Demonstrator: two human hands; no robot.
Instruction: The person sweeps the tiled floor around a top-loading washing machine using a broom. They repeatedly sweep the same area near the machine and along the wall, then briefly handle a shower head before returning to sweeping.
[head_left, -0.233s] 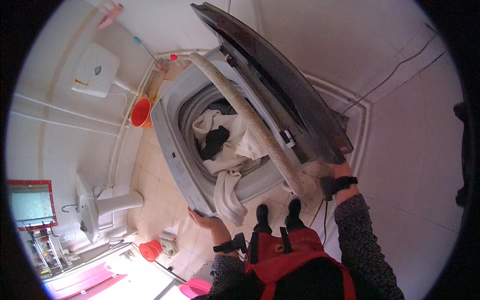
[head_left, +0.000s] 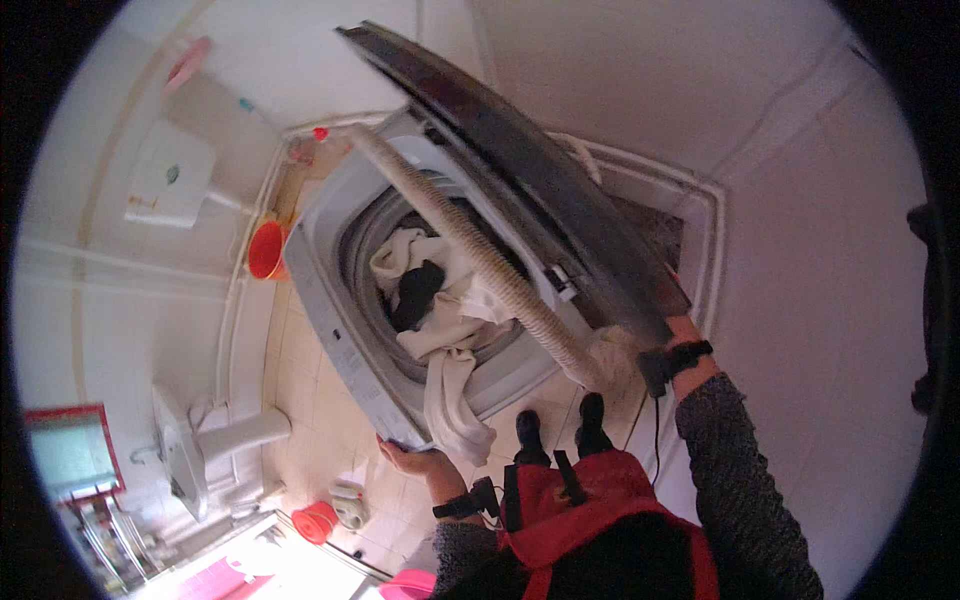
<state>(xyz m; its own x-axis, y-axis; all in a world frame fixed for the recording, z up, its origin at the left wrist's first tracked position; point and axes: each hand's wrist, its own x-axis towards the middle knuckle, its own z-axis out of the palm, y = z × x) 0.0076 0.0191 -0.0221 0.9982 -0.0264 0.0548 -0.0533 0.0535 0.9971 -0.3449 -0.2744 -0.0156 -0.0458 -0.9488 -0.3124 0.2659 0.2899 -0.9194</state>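
White walls (head_left: 810, 300) surround a pale tiled floor (head_left: 295, 370), and on that floor, just ahead of the person's 2 dark shoes (head_left: 592, 425), stands a grey top-loading washing machine (head_left: 345, 350). Its dark lid (head_left: 540, 190) is raised along the right side, leaving the round drum in view. Well apart on the left, a white pedestal sink (head_left: 180, 440) stands by the wall. A ribbed, stained hose (head_left: 460, 225) slants over the drum opening on the lid side. A white cistern (head_left: 170, 175) is fixed to the far left wall. Cream cloth (head_left: 450, 390) lies bunched in the drum, with 1 end draped over the near rim and hanging outside. A red-framed mirror (head_left: 75, 455) shows at the lower left. Of 2 buckets, an orange bucket (head_left: 266, 250) stands beyond the machine's far left corner, and a red bucket (head_left: 315, 522) sits on the floor at the lower left, next to a pale jug (head_left: 348, 507).

The left hand (head_left: 420, 465), palm turned upward, touches the machine's near left corner from below. The right hand (head_left: 685, 330) is at the near end of the lid, partly hidden by it. With the fingers of both hands poorly seen, I cannot tell whether they are grasping or only resting there. Smaller than these, a dark cloth (head_left: 418, 293) lies on the cream cloth inside the drum, and each wrist wears a black strap (head_left: 690, 352).
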